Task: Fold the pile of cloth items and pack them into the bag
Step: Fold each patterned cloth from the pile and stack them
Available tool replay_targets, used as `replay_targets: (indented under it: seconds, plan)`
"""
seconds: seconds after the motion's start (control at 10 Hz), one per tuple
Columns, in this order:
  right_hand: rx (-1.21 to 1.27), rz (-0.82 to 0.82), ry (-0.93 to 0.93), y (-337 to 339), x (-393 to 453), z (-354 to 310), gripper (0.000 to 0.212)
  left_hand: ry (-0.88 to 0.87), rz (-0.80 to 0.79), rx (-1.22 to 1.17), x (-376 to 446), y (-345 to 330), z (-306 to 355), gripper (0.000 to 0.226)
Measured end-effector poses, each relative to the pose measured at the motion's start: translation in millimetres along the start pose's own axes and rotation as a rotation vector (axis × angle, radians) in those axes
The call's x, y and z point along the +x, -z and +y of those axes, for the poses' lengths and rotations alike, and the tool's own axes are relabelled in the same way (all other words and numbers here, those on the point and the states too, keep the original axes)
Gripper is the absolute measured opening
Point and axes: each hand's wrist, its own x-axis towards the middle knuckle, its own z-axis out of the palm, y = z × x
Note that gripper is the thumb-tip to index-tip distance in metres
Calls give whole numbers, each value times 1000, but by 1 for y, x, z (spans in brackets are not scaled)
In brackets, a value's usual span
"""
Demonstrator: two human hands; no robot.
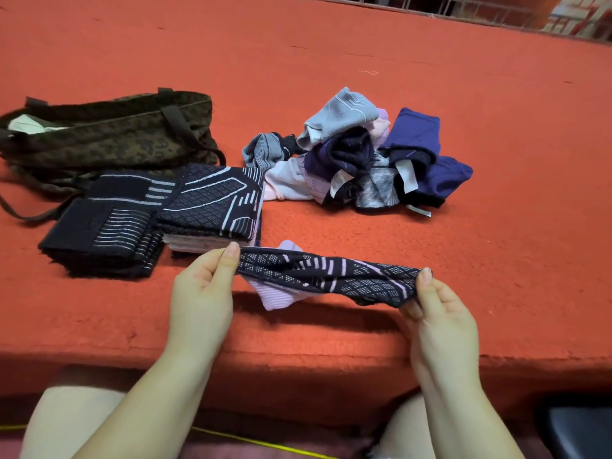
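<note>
A dark patterned cloth with a lilac lining is stretched in the air between my hands, just above the near edge of the red surface. My left hand pinches its left end and my right hand pinches its right end. Two stacks of folded dark patterned cloths lie to the left. A loose pile of unfolded cloths, grey, purple, pink and navy, sits behind the held piece. The camouflage bag lies at the far left, mouth partly open.
The red carpeted platform stretches far back to a brick wall with a grille. Its front edge drops off just under my hands. My knees and a yellow cord are below. A dark object sits at the bottom right.
</note>
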Motion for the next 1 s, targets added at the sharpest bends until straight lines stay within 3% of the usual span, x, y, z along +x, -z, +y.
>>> replay_targets:
  seconds: [0.2,0.4,0.5,0.6,0.7,0.8,0.9,1.0]
  plan:
    - [-44,92,-46,16,10,-5,23,60,39,-2,2,4,-9,26]
    - [-161,107,-92,22,14,-22,46,4,55,63,8,14,-6,30]
    - [-154,139,-49,26,17,-21,42,-4,62,87,7,14,-4,31]
    - [-265,136,57,45,35,3,32,60,-80,162,6,14,-8,36]
    - [-545,73,121,45,41,5,26,114,-307,272,4,11,-6,40]
    - [-651,51,126,43,50,2,22,4,-218,334,-2,4,-1,13]
    - [-769,40,127,41,58,4,20,-424,-210,503,-14,-5,7,30]
    - [-850,8,161,36,53,1,31,-660,-360,599,-27,-17,2,33]
